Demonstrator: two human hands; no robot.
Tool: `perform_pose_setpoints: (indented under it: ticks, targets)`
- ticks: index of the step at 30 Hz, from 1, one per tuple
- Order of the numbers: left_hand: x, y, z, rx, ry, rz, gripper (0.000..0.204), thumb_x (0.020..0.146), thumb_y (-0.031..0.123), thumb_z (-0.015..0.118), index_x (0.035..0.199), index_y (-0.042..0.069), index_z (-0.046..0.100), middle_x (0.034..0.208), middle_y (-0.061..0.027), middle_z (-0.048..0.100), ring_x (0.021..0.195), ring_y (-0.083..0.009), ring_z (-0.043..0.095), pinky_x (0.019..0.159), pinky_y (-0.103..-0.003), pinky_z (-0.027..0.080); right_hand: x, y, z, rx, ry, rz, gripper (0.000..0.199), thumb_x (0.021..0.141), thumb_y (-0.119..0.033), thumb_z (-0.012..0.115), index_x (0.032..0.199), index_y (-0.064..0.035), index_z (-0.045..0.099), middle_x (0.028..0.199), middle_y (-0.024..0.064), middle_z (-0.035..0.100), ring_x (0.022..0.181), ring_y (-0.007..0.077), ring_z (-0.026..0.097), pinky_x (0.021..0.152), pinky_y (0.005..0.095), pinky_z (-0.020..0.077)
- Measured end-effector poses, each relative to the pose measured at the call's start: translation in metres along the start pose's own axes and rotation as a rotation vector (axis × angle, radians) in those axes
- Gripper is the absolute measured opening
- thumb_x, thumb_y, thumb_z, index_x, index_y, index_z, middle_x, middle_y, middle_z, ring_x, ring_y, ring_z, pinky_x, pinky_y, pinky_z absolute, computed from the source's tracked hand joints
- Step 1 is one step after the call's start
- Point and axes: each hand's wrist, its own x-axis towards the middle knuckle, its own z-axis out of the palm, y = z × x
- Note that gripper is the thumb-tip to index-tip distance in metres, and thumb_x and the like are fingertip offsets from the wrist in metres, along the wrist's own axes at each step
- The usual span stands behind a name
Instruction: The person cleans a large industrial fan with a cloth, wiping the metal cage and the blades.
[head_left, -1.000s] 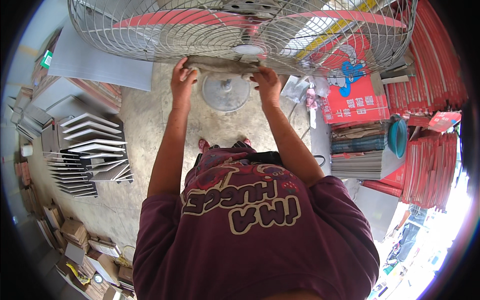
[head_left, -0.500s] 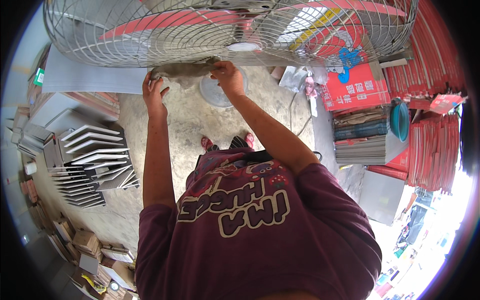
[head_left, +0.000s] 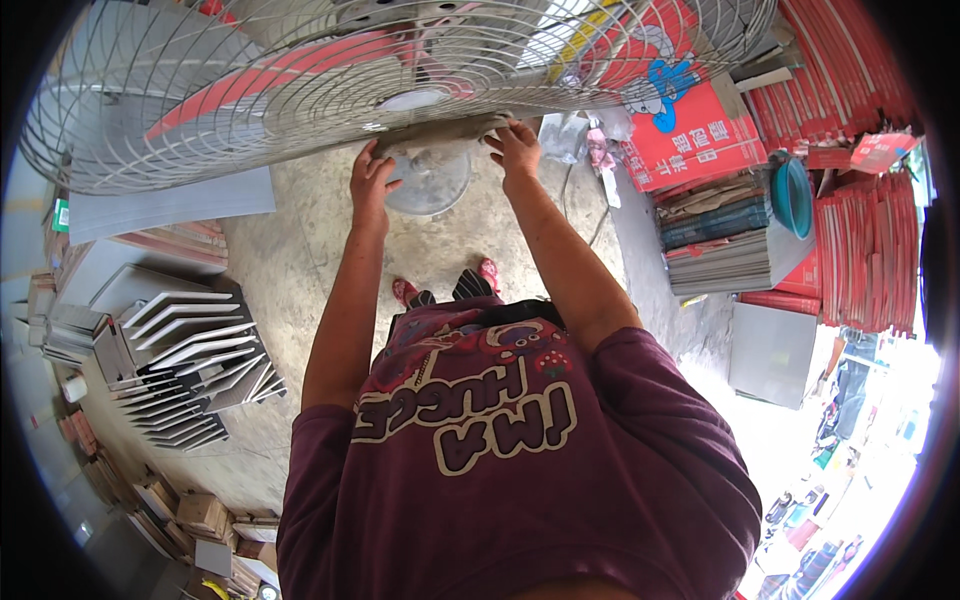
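A large fan [head_left: 412,98] with a wire grille and red blades fills the top of the view. Along the grille's near lower rim stretches a grey-brown cloth [head_left: 440,132], held at both ends. My left hand [head_left: 371,185] grips its left end at the rim, thumb standing apart from the fingers. The right end is pinched in my right hand [head_left: 517,155], fingertips against the rim. Part of the cloth is hidden by the wires, so I cannot tell how far it wraps round them. Below it, the fan's round grey base [head_left: 432,192] stands on the floor.
Grey tiles stand in a rack [head_left: 195,350] at the left. At the right are a red printed box [head_left: 690,140], stacked red cartons [head_left: 870,250], a teal basin [head_left: 792,198] and a leaning grey panel [head_left: 772,353]. A cable [head_left: 566,200] crosses the concrete floor.
Both hands have moved right along the fan's rim, with the cloth between them. The cloth now sits higher against the grille. The fan appears farther left and more tilted in view.
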Motion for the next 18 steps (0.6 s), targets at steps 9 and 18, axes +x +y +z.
perform_pose_setpoints:
  ticks: [9, 18]
  targets:
    - [-0.019, -0.016, 0.089, 0.109, -0.190, -0.067, 0.055, 0.083, 0.012, 0.061, 0.134, 0.012, 0.042, 0.114, -0.0022, 0.056, 0.098, -0.0125, 0.055, 0.080, -0.035, 0.047, 0.037, -0.040, -0.062, 0.206, 0.162, -0.068, 0.011, 0.088, -0.018, 0.061, 0.098, -0.0142, 0.057, 0.085, -0.0032, 0.062, 0.068, 0.0116, 0.061, 0.055, 0.0268, 0.0444]
    - [-0.042, -0.014, 0.142, 0.192, -0.393, 0.046, 0.060, 0.081, 0.008, 0.062, 0.136, 0.014, 0.040, 0.123, -0.0076, 0.050, 0.115, -0.0173, 0.049, 0.082, -0.030, 0.047, 0.048, -0.078, -0.101, 0.338, 0.370, -0.260, 0.013, 0.088, -0.015, 0.060, 0.097, -0.0069, 0.054, 0.083, 0.0025, 0.061, 0.064, 0.0126, 0.059, 0.051, 0.0260, 0.0460]
